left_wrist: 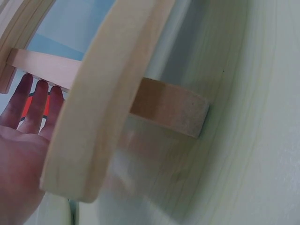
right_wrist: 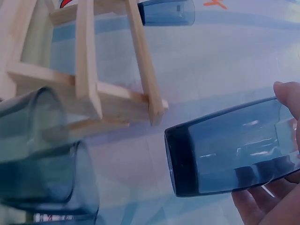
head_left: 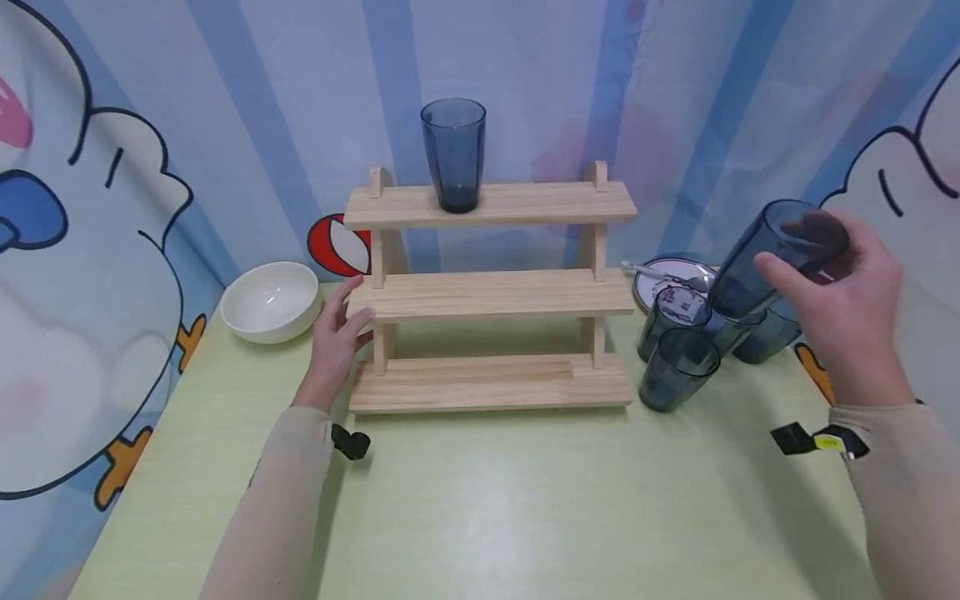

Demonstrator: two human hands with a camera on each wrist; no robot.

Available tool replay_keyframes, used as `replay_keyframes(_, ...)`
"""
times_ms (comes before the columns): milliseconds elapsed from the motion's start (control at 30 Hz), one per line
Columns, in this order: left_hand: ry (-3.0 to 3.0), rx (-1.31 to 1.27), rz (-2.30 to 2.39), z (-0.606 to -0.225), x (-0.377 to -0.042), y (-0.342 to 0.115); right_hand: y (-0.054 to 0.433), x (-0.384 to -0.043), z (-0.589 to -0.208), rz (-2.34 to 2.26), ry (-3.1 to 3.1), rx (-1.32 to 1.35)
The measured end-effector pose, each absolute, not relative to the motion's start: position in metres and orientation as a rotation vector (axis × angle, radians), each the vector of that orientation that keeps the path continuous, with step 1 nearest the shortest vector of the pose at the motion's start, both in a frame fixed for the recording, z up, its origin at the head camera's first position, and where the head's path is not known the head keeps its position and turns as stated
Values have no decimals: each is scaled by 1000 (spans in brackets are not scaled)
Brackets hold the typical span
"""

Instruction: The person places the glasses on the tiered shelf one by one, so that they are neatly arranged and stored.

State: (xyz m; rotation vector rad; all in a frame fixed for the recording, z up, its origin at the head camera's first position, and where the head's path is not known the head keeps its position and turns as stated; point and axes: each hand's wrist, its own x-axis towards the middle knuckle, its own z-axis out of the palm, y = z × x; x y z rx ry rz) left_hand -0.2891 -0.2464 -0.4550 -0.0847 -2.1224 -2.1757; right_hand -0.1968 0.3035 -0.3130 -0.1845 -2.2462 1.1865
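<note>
At the rack (head_left: 487,383), the straight-fingered left hand (head_left: 336,342) touches a shelf (head_left: 487,293); the right hand (head_left: 858,308) grips a glass (head_left: 742,268)

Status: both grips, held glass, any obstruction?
Left grip at middle shelf's left end. Right grip holds a glass, raised and tilted, right of rack. Possible snag: other glasses standing nearby.

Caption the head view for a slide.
Right hand holds a tilted blue glass while the left hand touches a three-tier wooden rack.

No legible text or numbers
</note>
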Motion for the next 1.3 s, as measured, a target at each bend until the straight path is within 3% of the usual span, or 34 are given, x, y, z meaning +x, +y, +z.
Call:
replay_keyframes(767, -2128, -66, -2179, -456, -287, -248, 193, -302, -259, 1590, -2243, 131)
replay_keyframes(1300, -2144, -68, -2161, -454, -290, -248, 131, -343, -242, 1573, -2341, 163)
